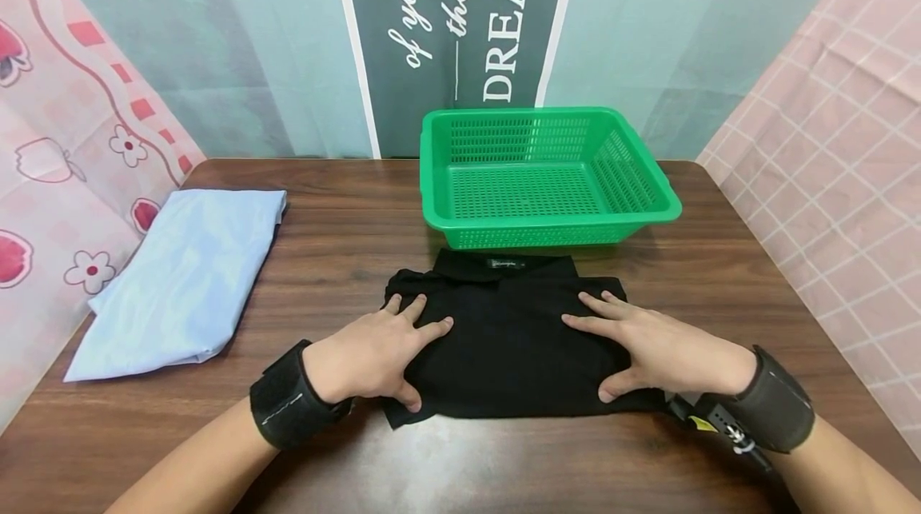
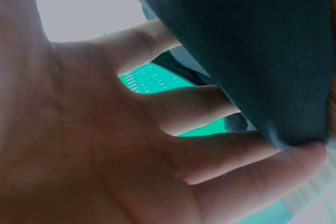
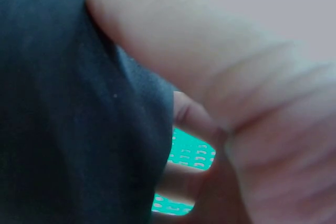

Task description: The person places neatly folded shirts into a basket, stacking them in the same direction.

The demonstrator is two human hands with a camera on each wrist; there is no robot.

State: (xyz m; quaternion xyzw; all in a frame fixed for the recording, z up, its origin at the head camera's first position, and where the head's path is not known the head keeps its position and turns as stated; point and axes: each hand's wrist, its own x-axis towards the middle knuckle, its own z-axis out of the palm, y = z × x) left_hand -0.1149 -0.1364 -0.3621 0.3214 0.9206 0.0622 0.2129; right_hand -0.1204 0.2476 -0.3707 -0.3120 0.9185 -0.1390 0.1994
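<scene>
A black collared shirt [image 1: 511, 354] lies folded on the table, its collar and small label toward the basket. My left hand [image 1: 374, 350] rests on its left side with the fingers spread. On the opposite side my right hand [image 1: 647, 346] touches the cloth, fingers and thumb apart. In the left wrist view the fingers of the left hand [image 2: 121, 124] reach straight out against the dark fabric [image 2: 262, 45]. The right wrist view shows the thumb of the right hand [image 3: 173, 40] against the shirt [image 3: 79, 119].
A green plastic basket [image 1: 550, 222] with slotted walls stands just behind the shirt. At the left of the brown wooden table [image 1: 324, 210] lies a folded light blue cloth [image 1: 187, 274]. Pink patterned sheets hang at both sides, and a blue-grey printed curtain [image 1: 252, 42] closes the back.
</scene>
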